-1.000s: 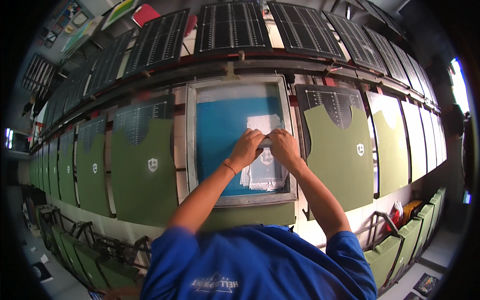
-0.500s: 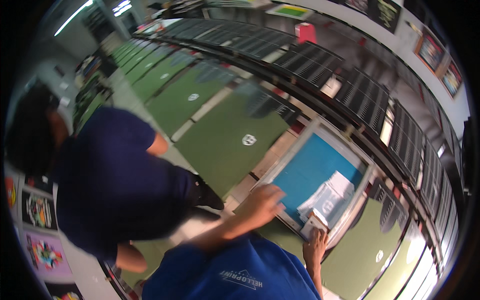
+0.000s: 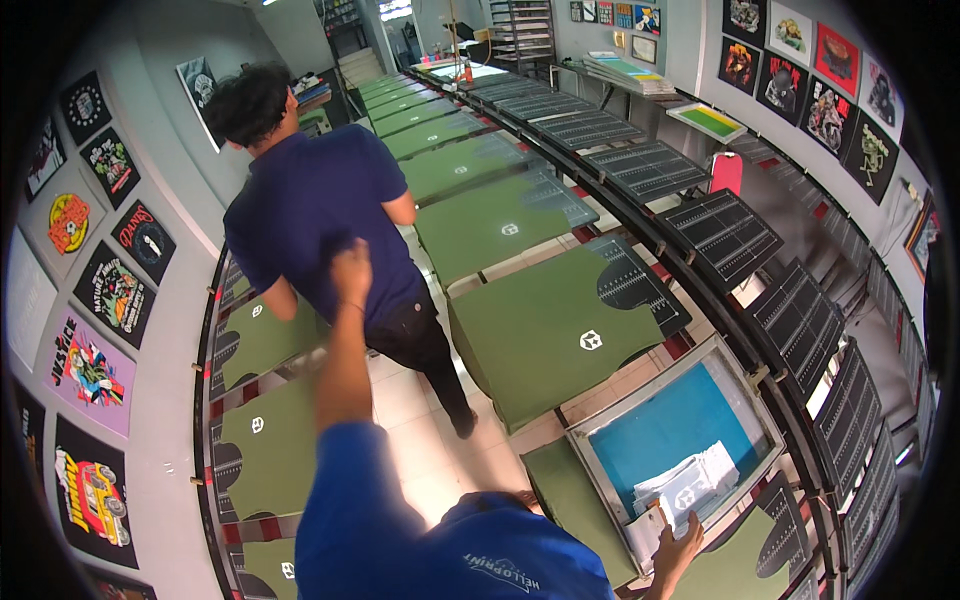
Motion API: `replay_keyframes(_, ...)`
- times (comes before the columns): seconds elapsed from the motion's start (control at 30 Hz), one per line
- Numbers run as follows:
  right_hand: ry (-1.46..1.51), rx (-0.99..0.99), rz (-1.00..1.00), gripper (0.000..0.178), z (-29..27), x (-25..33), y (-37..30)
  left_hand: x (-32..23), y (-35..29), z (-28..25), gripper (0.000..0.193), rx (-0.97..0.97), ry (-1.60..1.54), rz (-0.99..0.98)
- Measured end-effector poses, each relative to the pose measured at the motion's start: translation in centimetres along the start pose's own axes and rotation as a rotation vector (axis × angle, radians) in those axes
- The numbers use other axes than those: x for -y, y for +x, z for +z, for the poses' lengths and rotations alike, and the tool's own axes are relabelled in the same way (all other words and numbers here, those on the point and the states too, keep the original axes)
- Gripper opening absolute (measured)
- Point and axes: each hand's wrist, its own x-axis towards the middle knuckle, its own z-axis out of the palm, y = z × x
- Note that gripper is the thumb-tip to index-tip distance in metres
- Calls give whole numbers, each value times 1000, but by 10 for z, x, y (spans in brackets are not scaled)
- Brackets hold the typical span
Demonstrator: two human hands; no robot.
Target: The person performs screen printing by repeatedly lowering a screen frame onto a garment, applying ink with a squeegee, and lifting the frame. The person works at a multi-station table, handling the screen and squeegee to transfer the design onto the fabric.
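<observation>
At the lower right, my right hand (image 3: 678, 550) grips the end of a pale squeegee (image 3: 648, 528) inside a screen-printing frame (image 3: 590, 450). The mesh is blue (image 3: 650, 420), with ragged white masking (image 3: 705, 465) around a small emblem. The frame lies over a green fabric piece (image 3: 565, 480). My left arm stretches out to the left, and my left hand (image 3: 350, 275) is raised in front of a co-worker's navy back (image 3: 330, 190). Motion smears its fingers; a dark blur shows at their tips, and I cannot tell whether they hold anything or touch the shirt.
Green fabric pieces (image 3: 540, 320) with white emblems lie on a long row of boards running away from me. Dark slotted boards (image 3: 720, 230) stand beyond the rail. Another row of green pieces (image 3: 270, 440) runs along the left wall. The co-worker stands in the aisle.
My left hand has moved from beside the screen frame out left to the co-worker's back. The view has turned left and up. My right hand stays at the squeegee.
</observation>
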Motion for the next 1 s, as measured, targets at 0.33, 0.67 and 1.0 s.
replay_keyframes(0.33, 13, -51, 139, 53, 5, -74, -28, -76, -349, 111, 45, 1187, -316, 372)
replay_keyframes(0.67, 224, -289, 302, 44, 56, -196, -67, -137, -448, 162, 43, 1004, -365, 541)
replay_keyframes(1.0, 845, -314, 591, 38, 81, -147, -69, -150, -441, 177, 54, 1108, -248, 522)
